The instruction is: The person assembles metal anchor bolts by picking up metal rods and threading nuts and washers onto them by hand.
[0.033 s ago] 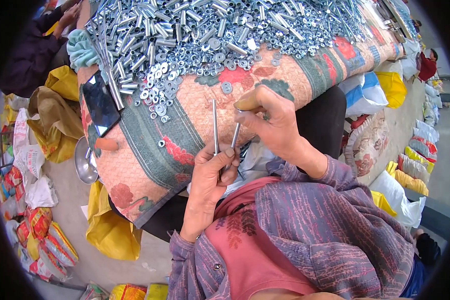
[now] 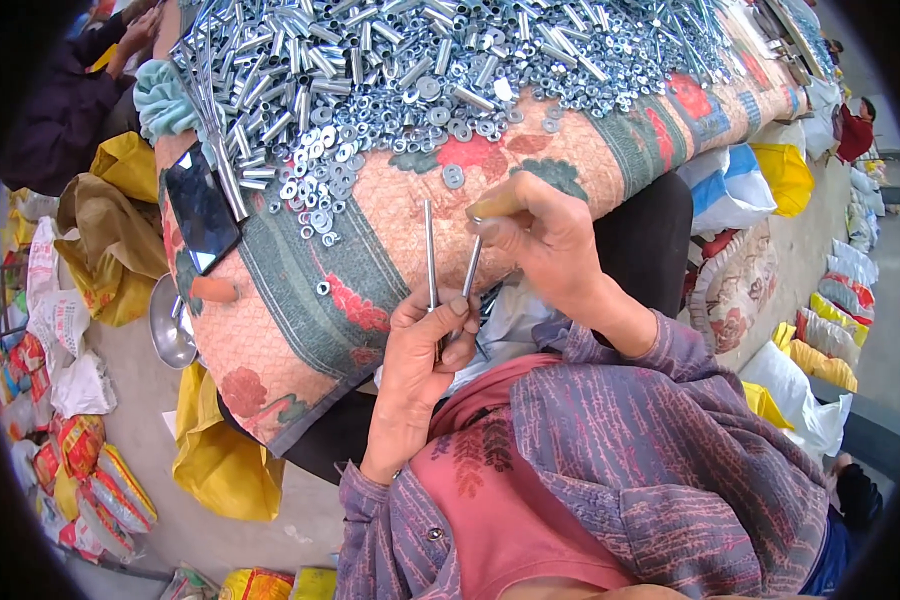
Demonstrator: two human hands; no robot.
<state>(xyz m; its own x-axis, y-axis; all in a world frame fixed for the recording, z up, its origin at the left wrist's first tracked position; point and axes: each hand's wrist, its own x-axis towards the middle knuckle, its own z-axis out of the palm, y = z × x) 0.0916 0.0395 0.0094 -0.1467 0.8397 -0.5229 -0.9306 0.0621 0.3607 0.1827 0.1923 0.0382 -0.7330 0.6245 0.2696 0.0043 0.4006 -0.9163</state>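
Observation:
My left hand (image 2: 415, 345), in front of my chest, is closed around two slim metal rods; the left rod (image 2: 431, 250) and the right rod (image 2: 472, 268) both point upward. At the top of the right rod, my right hand (image 2: 555, 245) pinches a small round metal piece (image 2: 477, 219), which looks like a washer. Its exact shape is mostly covered by thumb and forefinger. Beyond my hands, loose washers (image 2: 320, 185) lie on the flowered cloth (image 2: 385, 215), along the near edge of a big heap of metal sleeves, nuts and washers (image 2: 380, 60).
A black phone (image 2: 202, 208) lies at the cloth's left side, near long metal rods (image 2: 228, 180) and a teal rag (image 2: 165, 97). A metal bowl (image 2: 170, 325) sits beside the left edge. Yellow sacks (image 2: 225, 455) stand around. Another person's hand (image 2: 138, 32) shows far left.
My right fingertips have shifted very slightly at the top of the right rod. My left hand and the rods look the same.

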